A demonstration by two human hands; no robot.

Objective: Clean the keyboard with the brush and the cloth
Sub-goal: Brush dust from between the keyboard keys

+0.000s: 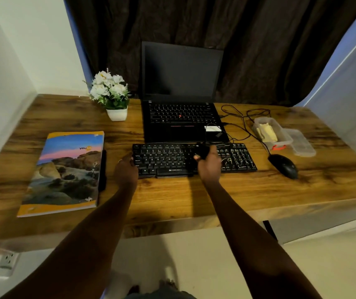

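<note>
Keyboard (pixel 166 160) sits black and square-on along the middle of the wooden tabletop (pixel 172 197), just in front of an open laptop (pixel 181 117) with a dark screen. The left hand (pixel 126 169) grips the keyboard's left end, thumb laid on the top corner. The right hand (pixel 209 165) is over the middle keys, its fingers clenched round a small dark object (pixel 202 150); from here I can't tell whether that is the brush or the cloth. Pale scraps (pixel 235 158) litter the keys at the right end. A mouse (pixel 284 166) lies near that end, a clear plastic box (pixel 272 132) behind it. A notebook (pixel 67 173) lies to the left, and a potted plant (pixel 116 113) stands behind it.
</note>
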